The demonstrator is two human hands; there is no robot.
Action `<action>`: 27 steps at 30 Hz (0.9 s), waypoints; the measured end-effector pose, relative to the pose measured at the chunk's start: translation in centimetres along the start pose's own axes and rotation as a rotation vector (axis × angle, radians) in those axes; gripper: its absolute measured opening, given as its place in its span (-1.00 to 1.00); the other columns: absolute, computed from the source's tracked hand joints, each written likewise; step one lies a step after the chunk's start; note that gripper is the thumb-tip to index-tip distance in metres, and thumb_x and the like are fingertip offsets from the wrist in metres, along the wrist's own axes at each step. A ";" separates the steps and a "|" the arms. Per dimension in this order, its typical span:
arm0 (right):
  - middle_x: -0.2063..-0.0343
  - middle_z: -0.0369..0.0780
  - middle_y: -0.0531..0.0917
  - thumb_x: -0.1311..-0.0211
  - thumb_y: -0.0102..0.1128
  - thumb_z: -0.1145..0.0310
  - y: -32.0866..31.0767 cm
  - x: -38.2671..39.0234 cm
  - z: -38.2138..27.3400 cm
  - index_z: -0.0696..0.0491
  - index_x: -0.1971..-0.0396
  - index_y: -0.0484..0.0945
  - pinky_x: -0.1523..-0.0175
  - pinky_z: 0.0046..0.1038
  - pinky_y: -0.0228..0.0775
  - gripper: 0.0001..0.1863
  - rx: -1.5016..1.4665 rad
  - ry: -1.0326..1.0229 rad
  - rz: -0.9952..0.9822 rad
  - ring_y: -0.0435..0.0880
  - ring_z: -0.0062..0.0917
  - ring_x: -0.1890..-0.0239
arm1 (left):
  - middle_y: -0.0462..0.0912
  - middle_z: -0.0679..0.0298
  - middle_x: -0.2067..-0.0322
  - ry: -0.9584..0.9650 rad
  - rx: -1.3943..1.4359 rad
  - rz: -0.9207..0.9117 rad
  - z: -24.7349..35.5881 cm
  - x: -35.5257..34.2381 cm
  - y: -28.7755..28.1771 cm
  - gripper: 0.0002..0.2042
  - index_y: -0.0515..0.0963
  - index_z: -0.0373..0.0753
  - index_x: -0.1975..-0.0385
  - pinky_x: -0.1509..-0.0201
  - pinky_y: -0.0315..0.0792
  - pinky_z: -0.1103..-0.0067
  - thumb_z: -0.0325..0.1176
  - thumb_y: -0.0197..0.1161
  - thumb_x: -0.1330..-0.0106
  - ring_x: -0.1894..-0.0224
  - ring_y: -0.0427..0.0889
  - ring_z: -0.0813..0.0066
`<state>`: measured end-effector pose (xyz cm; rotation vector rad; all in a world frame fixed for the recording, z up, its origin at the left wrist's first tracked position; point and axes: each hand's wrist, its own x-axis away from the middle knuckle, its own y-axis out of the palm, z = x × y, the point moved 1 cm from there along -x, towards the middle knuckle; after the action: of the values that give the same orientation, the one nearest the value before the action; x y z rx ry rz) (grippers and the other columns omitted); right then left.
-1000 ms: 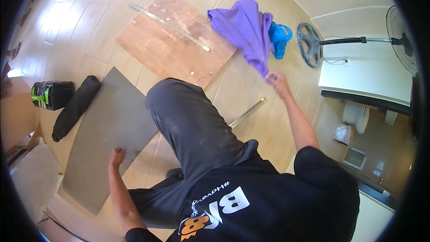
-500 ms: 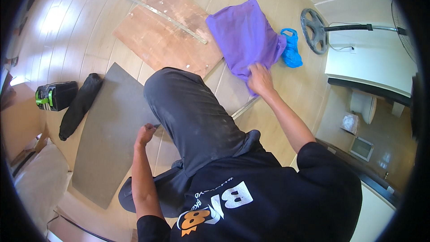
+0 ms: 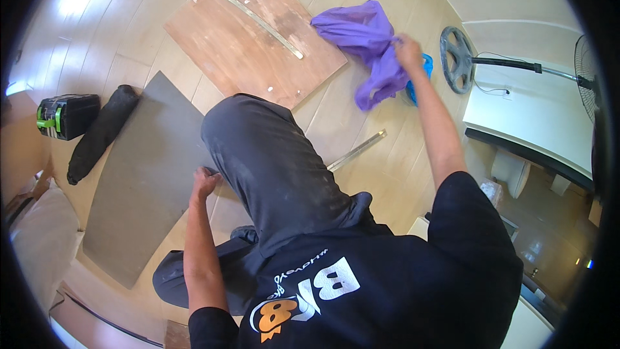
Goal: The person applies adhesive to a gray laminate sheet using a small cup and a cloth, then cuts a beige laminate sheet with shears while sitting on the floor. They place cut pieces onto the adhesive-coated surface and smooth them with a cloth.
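pale plank floor as work surface, presumably for room to lay large pieces flat. at left, black-green case beside long black bundle, probably parked within reach but off to one side. grey sheet flat alongside, fully supported by floor. left hand at its right edge near bent knee, fingers curled; can't tell if pinching anything. wooden board flat ahead, metal straightedge across it, likely for easy finding. second metal strip right of knee. purple cloth just right of board, pinched in closed right hand, bunched, presumably for firm hold on slack fabric. blue bag partly hidden behind. wide fan base far right, for stability.
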<state>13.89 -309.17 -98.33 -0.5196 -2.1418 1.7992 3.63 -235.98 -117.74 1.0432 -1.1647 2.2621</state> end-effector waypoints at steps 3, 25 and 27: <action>0.26 -0.04 0.75 -0.28 0.27 0.15 -6.3 -3.4 -0.2 0.03 0.15 0.71 0.03 -0.16 0.52 -0.71 0.056 -0.034 -0.057 0.73 -0.10 0.15 | 0.55 -0.07 0.13 -0.110 -0.001 -0.117 1.1 -0.1 -0.9 -0.51 0.47 -0.41 0.21 -0.05 0.52 0.27 -0.15 0.53 -0.08 0.10 0.57 0.02; 0.29 -0.23 0.75 -0.39 0.35 0.20 -22.0 -6.7 -16.2 0.24 0.16 0.65 0.14 -0.57 0.52 -0.65 -1.206 -0.066 0.038 0.68 -0.64 0.32 | 0.57 -0.03 0.10 -0.109 0.021 -0.181 2.5 1.6 -1.7 -0.52 0.54 -0.41 0.11 0.39 0.60 0.34 -0.15 0.47 -0.13 0.29 0.64 0.16; 0.31 -0.22 0.75 -0.40 0.34 0.24 -21.9 -5.7 -17.3 0.25 0.17 0.65 0.15 -0.57 0.52 -0.68 -1.190 -0.073 -0.025 0.68 -0.64 0.34 | 0.65 0.01 0.18 -0.084 -0.035 -0.248 2.8 1.5 -2.1 -0.53 0.58 -0.43 0.12 0.41 0.58 0.34 -0.15 0.46 -0.16 0.26 0.66 0.21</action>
<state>24.80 -299.93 -73.68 -0.6334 -3.0533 0.3280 5.17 -236.99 -114.41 1.2076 -1.0394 2.0171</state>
